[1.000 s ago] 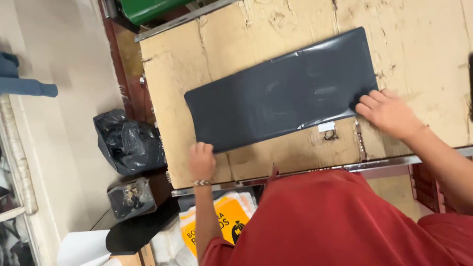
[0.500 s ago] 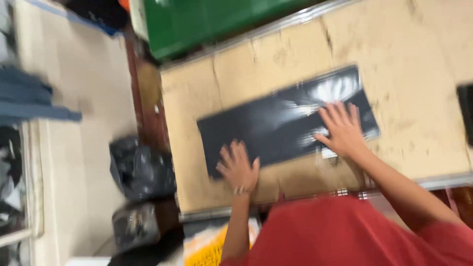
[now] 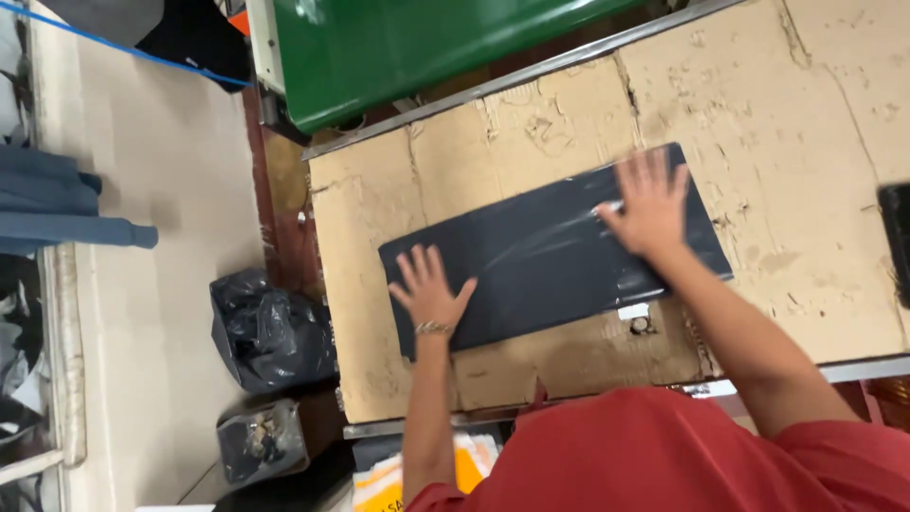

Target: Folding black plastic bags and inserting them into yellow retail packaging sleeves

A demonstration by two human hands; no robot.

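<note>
A flat dark grey plastic mailer bag lies on the cardboard-covered table. My left hand presses flat on the bag's left end, fingers spread, a bracelet at the wrist. Spread flat as well, my right hand rests on the bag's right part and looks slightly blurred. Neither hand grips anything. My red shirt fills the bottom of the view.
A green conveyor-like machine stands beyond the table's far edge. Two black rubbish bags sit on the floor to the left. A black object pokes in at the right edge. A yellow package lies under the table.
Both hands moved from the bag's near edge and corner onto its top surface and now lie flat with fingers spread. The view shifted so the table sits lower in the frame.
</note>
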